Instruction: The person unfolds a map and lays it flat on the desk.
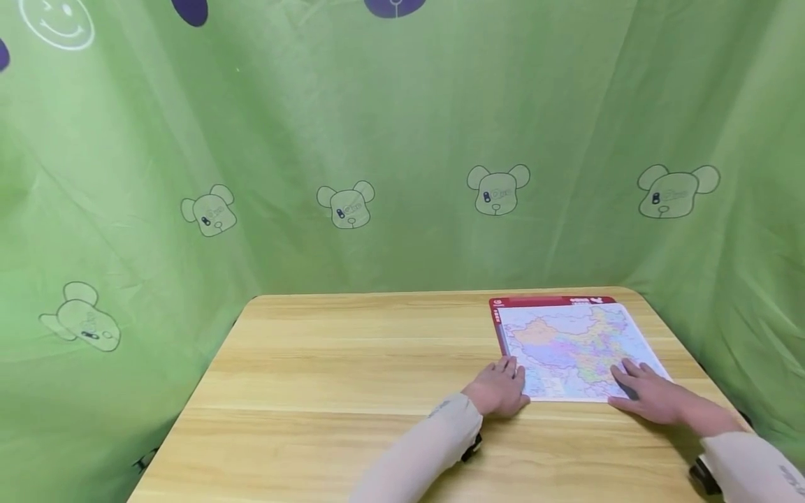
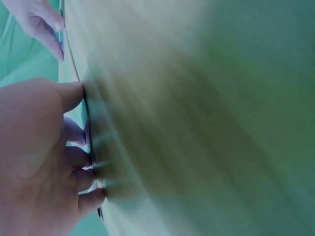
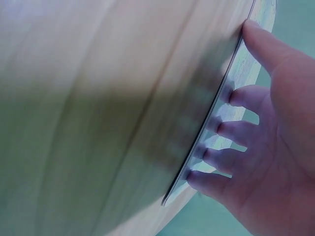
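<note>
Though nearly edge-on from the wrists, map [image 1: 566, 347] red-bordered from head.

A thin rectangular board [image 1: 566, 356], printed with a pastel map in orange, purple, green and yellow on pale blue-white and banded red along its far side and part of its left, lies flat on the right of the pale wooden counter [image 1: 346, 363]. The left hand [image 1: 503, 388] touches its near left corner; the right hand's [image 1: 657, 398] fingers rest on its near right part.
</note>
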{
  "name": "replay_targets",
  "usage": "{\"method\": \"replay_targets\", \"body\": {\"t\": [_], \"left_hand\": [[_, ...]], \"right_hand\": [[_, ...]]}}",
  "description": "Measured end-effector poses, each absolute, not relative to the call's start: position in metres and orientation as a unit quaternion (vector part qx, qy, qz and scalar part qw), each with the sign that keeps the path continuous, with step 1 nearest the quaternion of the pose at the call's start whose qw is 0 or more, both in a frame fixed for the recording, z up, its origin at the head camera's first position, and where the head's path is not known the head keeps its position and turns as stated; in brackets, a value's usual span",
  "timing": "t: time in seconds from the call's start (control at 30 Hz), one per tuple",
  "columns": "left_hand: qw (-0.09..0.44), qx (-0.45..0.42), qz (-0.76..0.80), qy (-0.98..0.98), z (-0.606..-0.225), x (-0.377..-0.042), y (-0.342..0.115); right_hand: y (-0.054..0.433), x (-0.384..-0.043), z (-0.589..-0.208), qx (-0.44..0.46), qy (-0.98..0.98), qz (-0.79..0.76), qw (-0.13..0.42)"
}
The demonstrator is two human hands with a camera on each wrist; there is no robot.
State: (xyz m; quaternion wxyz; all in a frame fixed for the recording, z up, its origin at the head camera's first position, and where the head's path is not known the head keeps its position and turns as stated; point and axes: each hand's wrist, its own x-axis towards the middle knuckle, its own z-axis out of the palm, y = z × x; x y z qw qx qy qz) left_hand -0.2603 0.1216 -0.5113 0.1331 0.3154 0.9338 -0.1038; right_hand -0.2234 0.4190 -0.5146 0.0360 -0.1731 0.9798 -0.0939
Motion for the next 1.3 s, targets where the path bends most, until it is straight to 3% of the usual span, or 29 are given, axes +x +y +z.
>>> {"method": "replay_targets", "body": {"t": [1.3], "left_hand": [[0.118,0.323,-0.1,0.934,-0.514,-0.257,0.067]], "right_hand": [[0.374,-0.22,-0.516,-0.203,0.974,-0.088,0.04]]}}
